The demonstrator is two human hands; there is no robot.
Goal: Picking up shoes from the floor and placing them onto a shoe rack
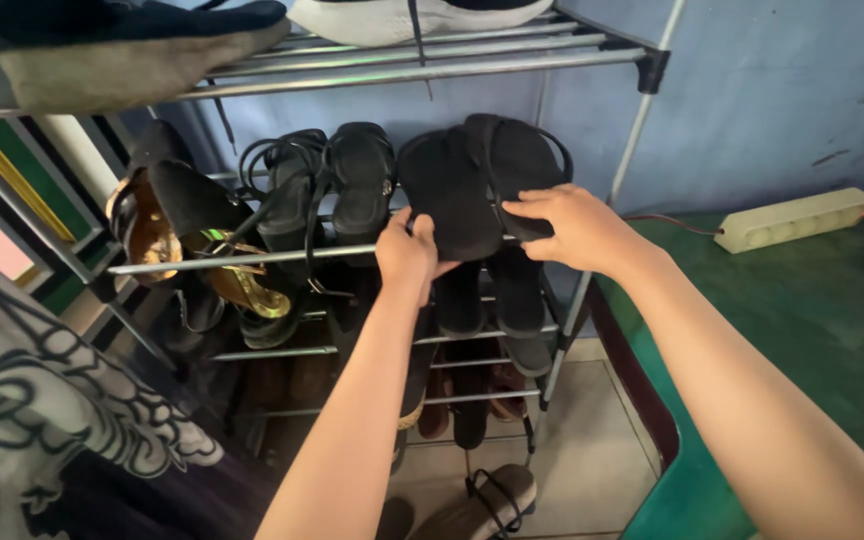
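A pair of black flat sandals [472, 180] rests on the middle shelf of a metal shoe rack [252, 258]. My left hand [410, 252] grips the near edge of the left sandal. On the right sandal, my right hand [574, 226] lies with its fingers curled over the strap and sole. Both hands hold the pair at the shelf's right end.
Black strappy heels [322, 190] and gold sandals [242, 285] sit to the left on the same shelf. More shoes fill the lower shelves and the top shelf. A white power strip [797, 218] lies on a green surface at right. Patterned cloth [42, 400] hangs at the left.
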